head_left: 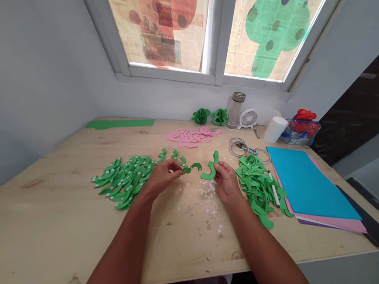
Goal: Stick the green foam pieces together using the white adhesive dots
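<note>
My right hand (226, 178) pinches a curved green paper piece (209, 173), which has a folded part standing up at its top. Fingers drawn together, my left hand (164, 174) is beside small green curved pieces (196, 166) on the table; whether it grips one is too small to tell. Left of it lies a heap of green curved pieces with white marks (123, 182). Tiny white scraps (209, 192) are scattered between and below my hands. Green offcuts (256, 180) form a pile to the right of my right hand.
Pink cut pieces (192, 136) and two green paper ornaments (201, 116) sit farther back. A glass bottle (234, 110), a white fan (248, 118), tape rolls (238, 147) and a white roll (275, 129) stand or lie back right. Blue sheets (310, 180) top a stack at right, beside a marker (274, 192).
</note>
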A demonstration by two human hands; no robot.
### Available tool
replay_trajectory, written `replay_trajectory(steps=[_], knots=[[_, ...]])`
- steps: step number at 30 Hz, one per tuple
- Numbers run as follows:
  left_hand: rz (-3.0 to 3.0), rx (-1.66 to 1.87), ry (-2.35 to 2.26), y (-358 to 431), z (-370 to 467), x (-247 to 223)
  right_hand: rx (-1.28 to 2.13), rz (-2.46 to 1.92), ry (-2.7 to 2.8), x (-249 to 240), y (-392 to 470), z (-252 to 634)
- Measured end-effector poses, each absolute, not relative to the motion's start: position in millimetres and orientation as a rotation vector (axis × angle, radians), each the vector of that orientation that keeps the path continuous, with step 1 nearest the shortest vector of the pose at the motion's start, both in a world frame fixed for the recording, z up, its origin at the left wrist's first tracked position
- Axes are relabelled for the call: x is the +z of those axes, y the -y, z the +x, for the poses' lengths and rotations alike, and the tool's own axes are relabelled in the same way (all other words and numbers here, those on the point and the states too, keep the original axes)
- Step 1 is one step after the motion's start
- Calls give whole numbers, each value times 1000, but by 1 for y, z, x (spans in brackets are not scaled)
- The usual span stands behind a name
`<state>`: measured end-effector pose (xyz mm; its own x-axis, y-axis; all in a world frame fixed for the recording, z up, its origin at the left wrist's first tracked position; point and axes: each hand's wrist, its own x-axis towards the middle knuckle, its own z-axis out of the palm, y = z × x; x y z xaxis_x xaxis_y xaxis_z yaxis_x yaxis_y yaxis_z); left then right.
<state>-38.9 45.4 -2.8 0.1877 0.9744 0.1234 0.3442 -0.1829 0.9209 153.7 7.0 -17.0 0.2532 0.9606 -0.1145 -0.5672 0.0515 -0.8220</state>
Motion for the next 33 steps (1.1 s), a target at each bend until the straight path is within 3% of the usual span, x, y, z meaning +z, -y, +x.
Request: replay_trajectory(steps=[14,22,33], knots=[[1259,1043,-995,-39,-36,4,1388,-1015,1021,-18,3,144],[1163,1211,-956,-42,-23,-3,1311,-1037,918,-23,2,140],[1241,1024,-919,-34,-12,-1,1252,-1000,919,-21,3,137]])
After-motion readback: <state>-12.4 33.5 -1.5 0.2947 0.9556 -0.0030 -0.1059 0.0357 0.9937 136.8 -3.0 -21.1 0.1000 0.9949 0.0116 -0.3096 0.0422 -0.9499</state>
